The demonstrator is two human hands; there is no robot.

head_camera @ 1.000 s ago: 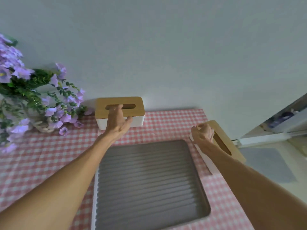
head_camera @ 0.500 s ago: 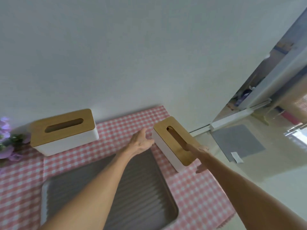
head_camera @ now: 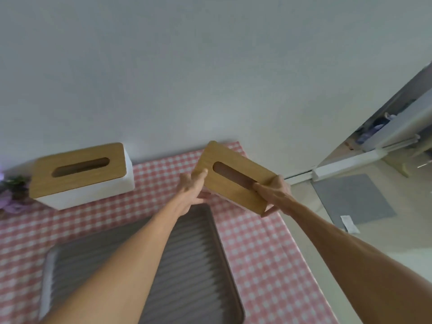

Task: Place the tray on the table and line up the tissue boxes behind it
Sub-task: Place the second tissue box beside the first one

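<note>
A grey ribbed tray (head_camera: pixel 194 260) lies on the pink checked tablecloth (head_camera: pixel 264 260), partly under my left forearm. One tissue box (head_camera: pixel 79 174) with a wooden lid and white body stands behind it at the back left, against the wall. A second tissue box (head_camera: pixel 231 176) is held tilted above the table's back right corner. My left hand (head_camera: pixel 191 192) grips its left end, thumb on the lid. My right hand (head_camera: pixel 273 192) grips its right end, a finger lying in the lid's slot.
Purple flowers (head_camera: pixel 11 195) stand at the far left edge beside the first box. The table's right edge (head_camera: pixel 301 249) drops to a pale floor with a grey mat (head_camera: pixel 353 199). A white wall runs right behind the table.
Both hands have closed on the second tissue box and lifted it off the cloth, tilted and carried toward the back right corner. The view has shifted slightly.
</note>
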